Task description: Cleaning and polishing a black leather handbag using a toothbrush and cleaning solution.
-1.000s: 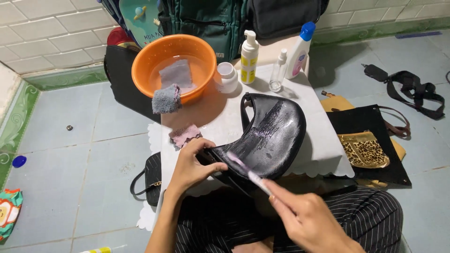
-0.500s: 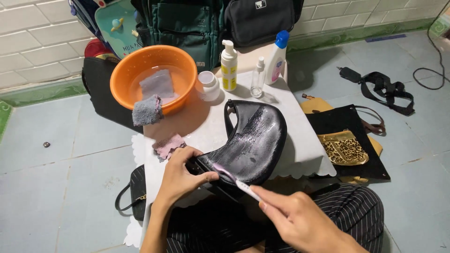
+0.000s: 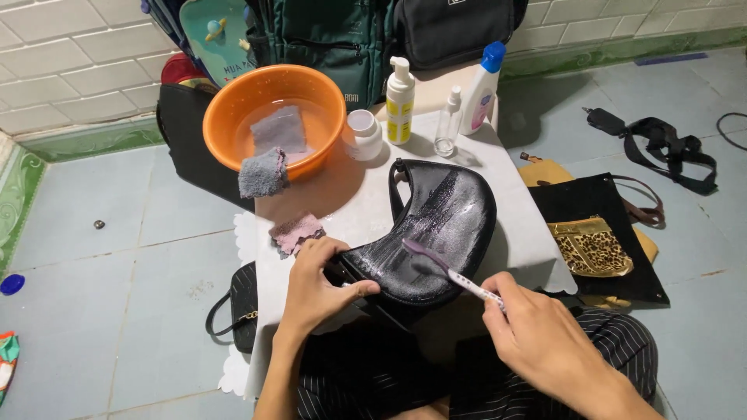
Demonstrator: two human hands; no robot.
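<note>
A person seated at a low table draped in a white cloth [image 3: 513, 233] works on a black, crescent-shaped leather handbag [image 3: 436, 233] lying wet and streaked with foam across the cloth. The bag's long axis runs diagonally, from its near end by the person's lap up and away toward its strap end near the bottles, the curved belly facing right. The left hand [image 3: 315, 289] clamps the bag's near end, thumb pressed on top and fingers curled around the edge. The right hand [image 3: 537, 334] pinches the handle of a slim pink-and-white toothbrush [image 3: 447, 272] between thumb and fingers; the brush points up and left, its bristled head resting on the bag's surface. Just left of the bag lies a small pink cloth [image 3: 296, 232]. Farther back stands an orange plastic basin [image 3: 274, 115] of water with a grey cloth [image 3: 263, 173] hanging over its rim, beside a white pump bottle [image 3: 400, 101].
</note>
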